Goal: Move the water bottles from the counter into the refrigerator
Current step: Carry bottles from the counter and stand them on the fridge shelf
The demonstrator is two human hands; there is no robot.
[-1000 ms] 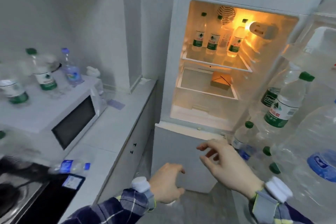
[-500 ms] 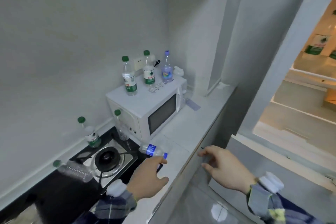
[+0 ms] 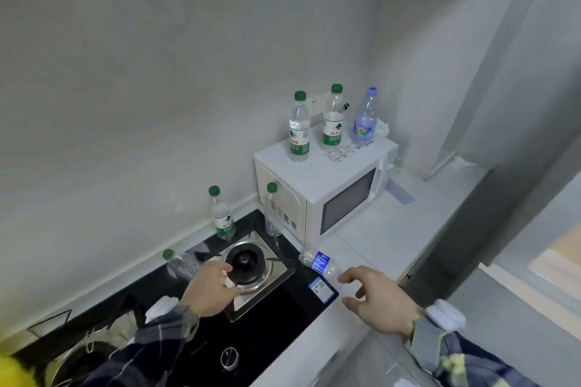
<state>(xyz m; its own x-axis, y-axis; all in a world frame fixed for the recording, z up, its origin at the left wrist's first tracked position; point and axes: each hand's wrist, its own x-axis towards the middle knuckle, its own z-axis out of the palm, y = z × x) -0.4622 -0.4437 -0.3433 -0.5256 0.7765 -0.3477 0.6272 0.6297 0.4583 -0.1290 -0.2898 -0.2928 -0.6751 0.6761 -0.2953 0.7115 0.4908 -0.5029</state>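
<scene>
A clear bottle with a blue label (image 3: 319, 262) lies on the white counter (image 3: 393, 229) at the hob's corner. My right hand (image 3: 374, 298) hovers with fingers spread, fingertips almost at its cap end. A green-capped bottle (image 3: 180, 264) lies on the black hob; my left hand (image 3: 209, 289) covers its lower half, thumb and fingers curled round it. Two more green-capped bottles (image 3: 221, 217) (image 3: 273, 214) stand behind the burner. On the microwave (image 3: 330, 195) stand two green-labelled bottles (image 3: 299, 132) (image 3: 333, 122) and a purple-capped one (image 3: 364, 122).
A gas burner (image 3: 248, 264) sits between my hands on the black hob, with a knob (image 3: 229, 358) near its front. The open refrigerator's edge (image 3: 559, 254) shows at the far right. A wire rack is at the lower left.
My view swung left from the refrigerator to the counter. My left hand moved from the blue-labelled bottle across to the lying green-capped one; my right hand came up to the blue-labelled bottle.
</scene>
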